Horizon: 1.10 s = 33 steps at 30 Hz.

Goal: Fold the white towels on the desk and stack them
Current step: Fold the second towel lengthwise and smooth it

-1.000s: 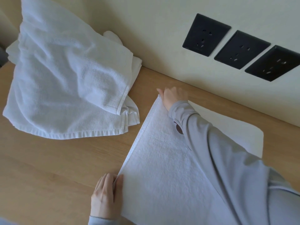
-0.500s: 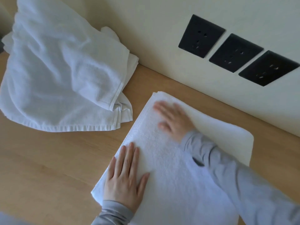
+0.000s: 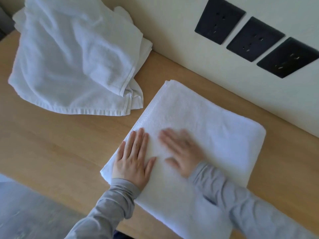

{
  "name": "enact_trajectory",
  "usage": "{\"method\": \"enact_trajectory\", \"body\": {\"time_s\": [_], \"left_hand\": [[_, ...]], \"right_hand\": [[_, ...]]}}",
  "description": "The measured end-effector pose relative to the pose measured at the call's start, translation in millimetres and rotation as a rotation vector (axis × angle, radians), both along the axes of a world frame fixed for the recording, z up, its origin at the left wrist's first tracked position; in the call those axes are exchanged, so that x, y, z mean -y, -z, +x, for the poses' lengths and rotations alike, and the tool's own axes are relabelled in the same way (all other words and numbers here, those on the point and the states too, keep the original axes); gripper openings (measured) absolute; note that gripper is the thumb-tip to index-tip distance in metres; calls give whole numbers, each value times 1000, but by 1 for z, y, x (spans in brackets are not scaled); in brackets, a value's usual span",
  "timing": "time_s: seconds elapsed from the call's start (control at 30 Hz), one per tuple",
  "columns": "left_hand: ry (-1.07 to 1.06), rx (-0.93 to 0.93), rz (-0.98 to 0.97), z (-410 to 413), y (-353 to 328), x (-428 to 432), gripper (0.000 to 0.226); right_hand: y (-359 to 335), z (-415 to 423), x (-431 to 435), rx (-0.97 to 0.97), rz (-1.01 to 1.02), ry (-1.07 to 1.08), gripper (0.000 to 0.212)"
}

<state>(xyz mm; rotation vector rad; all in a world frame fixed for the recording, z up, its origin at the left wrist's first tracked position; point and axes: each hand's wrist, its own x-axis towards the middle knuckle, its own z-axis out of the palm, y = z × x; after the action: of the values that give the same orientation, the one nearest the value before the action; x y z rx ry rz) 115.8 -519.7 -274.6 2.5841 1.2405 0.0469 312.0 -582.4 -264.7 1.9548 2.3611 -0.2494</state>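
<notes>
A folded white towel [image 3: 203, 118] lies flat on the wooden desk [image 3: 60, 144], its far edge close to the wall. My left hand [image 3: 133, 159] lies palm down on the towel's near left corner with straight fingers. My right hand [image 3: 181, 150] rests flat on the towel just to the right of it, blurred by motion. A heap of loose, crumpled white towels [image 3: 72, 57] sits at the back left of the desk, apart from the folded one.
Three black wall sockets [image 3: 255, 38] sit in a row on the cream wall behind the desk. The desk's front edge runs along the lower left, with grey floor [image 3: 31, 213] below it.
My right hand slid from the towel's far corner back toward me across the surface. My left hand let go of the near edge and now lies flat.
</notes>
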Motion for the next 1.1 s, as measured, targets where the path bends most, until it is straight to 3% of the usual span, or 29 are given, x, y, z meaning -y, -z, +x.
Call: {"method": "enact_trajectory", "body": {"time_s": [0.17,0.27,0.33,0.4,0.47,0.53,0.6,0.73,0.87,1.0,1.1], "left_hand": [[-16,-20,6,0,3,1,68],[-21,-23,2,1,5,1,69],[-21,-25,-5,0,6,2,70],[-20,-22,-12,1,6,2,70],[-12,-11,-15,0,5,1,70],[-3,-3,-8,-1,5,1,70],[-5,4,-6,-1,5,1,70],[1,3,-4,-2,6,2,69],[-1,-20,-8,-1,6,2,71],[-8,-37,1,3,0,5,74],[-23,1,-6,20,-12,22,74]], "right_hand": [[-12,140,10,160,-187,620,65],[-17,133,-3,173,-167,822,63],[-23,89,-12,40,25,776,62],[-20,23,-8,-79,124,504,63],[-11,-33,13,-69,85,184,63],[-6,-31,39,24,-40,27,64],[-4,14,57,97,-95,81,65],[-13,112,76,175,-176,461,68],[-13,157,83,71,-204,753,64],[-16,151,82,147,-180,724,61],[-32,121,81,97,-72,546,63]]}}
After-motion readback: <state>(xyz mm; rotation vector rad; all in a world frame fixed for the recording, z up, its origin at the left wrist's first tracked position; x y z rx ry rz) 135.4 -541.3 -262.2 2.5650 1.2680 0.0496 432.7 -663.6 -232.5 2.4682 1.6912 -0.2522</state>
